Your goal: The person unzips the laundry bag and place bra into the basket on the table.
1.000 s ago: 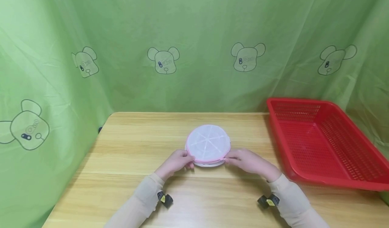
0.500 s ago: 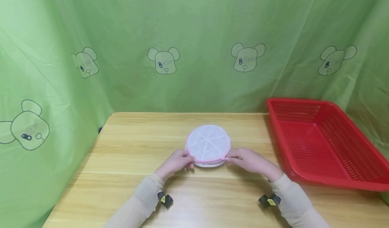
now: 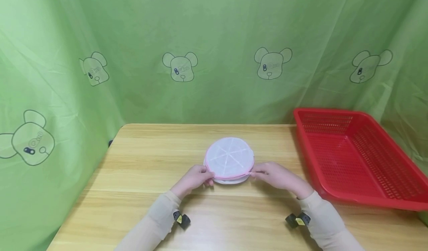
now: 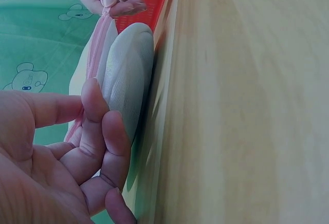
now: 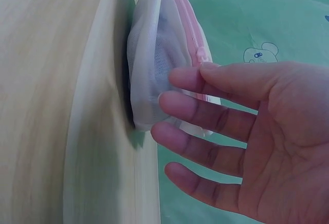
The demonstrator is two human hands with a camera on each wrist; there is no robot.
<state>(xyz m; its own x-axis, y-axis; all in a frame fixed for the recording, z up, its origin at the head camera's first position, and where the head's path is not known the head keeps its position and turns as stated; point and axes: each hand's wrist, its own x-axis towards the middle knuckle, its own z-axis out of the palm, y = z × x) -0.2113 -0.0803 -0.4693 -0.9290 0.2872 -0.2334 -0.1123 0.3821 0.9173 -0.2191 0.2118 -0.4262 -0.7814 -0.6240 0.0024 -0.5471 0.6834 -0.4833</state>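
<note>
A round white mesh laundry bag (image 3: 229, 156), its top marked with spokes, lies on the wooden table (image 3: 150, 202). A pink zipper (image 5: 186, 21) runs round its rim. My left hand (image 3: 195, 176) pinches the pink-edged rim at the bag's near left, thumb against the index finger. At the near right, my right hand (image 3: 275, 176) pinches the small pink zipper pull (image 5: 202, 57) between thumb and index finger. Its other fingers (image 5: 205, 152) extend beside the mesh wall. In the left wrist view, the bag's white lower part (image 4: 126, 72) bulges beneath the zipper.
A red plastic basket (image 3: 317, 169) with perforated walls stands at the table's right side. Green curtains (image 3: 220, 20) printed with bear faces enclose the back and both sides. A small black-and-yellow device (image 3: 182, 219) is strapped at each wrist.
My right hand has moved slightly to the right along the rim, and the zipper pull has gone with it. My left hand and the bag stay in place.
</note>
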